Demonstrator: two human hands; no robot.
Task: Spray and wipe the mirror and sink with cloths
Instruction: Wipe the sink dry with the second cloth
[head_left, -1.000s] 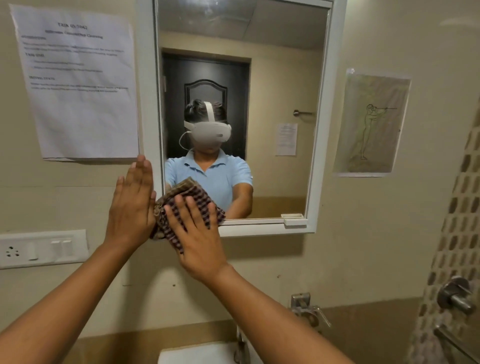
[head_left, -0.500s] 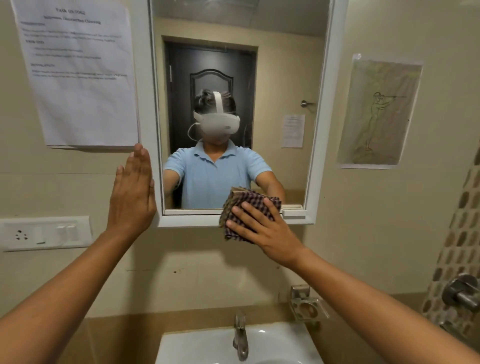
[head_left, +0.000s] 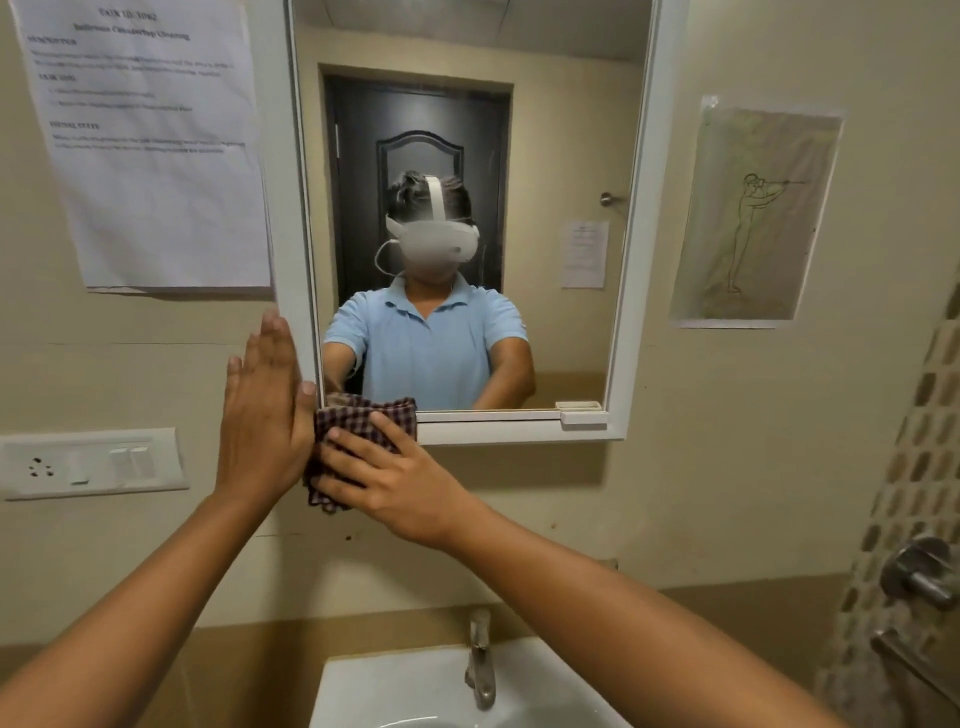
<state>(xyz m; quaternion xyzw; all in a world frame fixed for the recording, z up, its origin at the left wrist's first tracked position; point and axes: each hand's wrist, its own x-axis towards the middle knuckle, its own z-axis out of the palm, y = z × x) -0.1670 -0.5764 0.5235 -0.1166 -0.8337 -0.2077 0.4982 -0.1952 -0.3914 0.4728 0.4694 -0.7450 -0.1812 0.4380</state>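
The checked cloth (head_left: 363, 436) lies bunched over the bottom left corner of the mirror (head_left: 467, 130), covering the lower frame rail there and hanging a little below it onto the wall. The right hand (head_left: 395, 483) presses it flat with spread, nearly straight fingers, so the grip is released rather than clenched; that suits rubbing the frame edge with broad pressure. The left hand (head_left: 265, 410), just left of the mirror's frame and touching the cloth's edge, is flat with fingers together and holds nothing, probably braced on the wall for balance. Judging by this, the wipe is working along the mirror's lower edge, with the sink (head_left: 415, 691) directly below the mirror not yet tended. A tap (head_left: 480, 660) rises from the sink's back rim. Left of the mirror hang a printed sheet (head_left: 150, 145) and, lower, a switch plate (head_left: 93, 462); right of it, a drawing (head_left: 756, 218).
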